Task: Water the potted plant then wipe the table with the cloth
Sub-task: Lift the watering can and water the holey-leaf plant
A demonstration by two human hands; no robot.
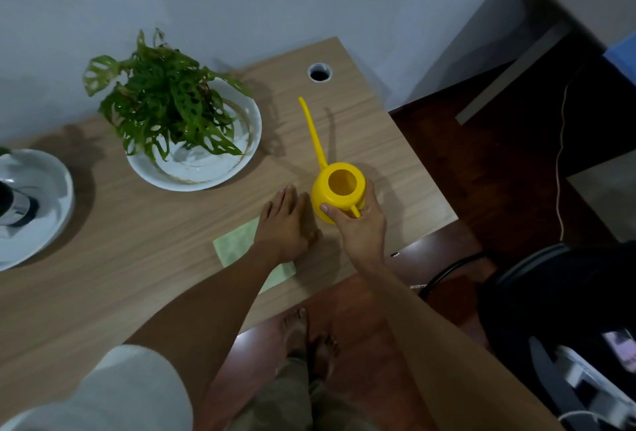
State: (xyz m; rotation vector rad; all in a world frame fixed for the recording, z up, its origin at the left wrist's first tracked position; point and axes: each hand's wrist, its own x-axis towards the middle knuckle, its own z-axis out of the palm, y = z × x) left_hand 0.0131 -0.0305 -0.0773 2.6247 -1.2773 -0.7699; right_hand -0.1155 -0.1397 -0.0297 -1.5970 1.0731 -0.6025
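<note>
The yellow watering can is gripped at its handle by the right hand; the left hand is laid flat, fingers spread, on the green cloth on the surface

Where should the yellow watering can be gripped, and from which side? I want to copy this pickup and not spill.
Grip the watering can by its small loop handle at the near side, opposite the long spout that points away toward the wall. Coming from the table's near edge, as the right hand does, probably keeps the open top level. The left hand lies flat on the green cloth.
</note>
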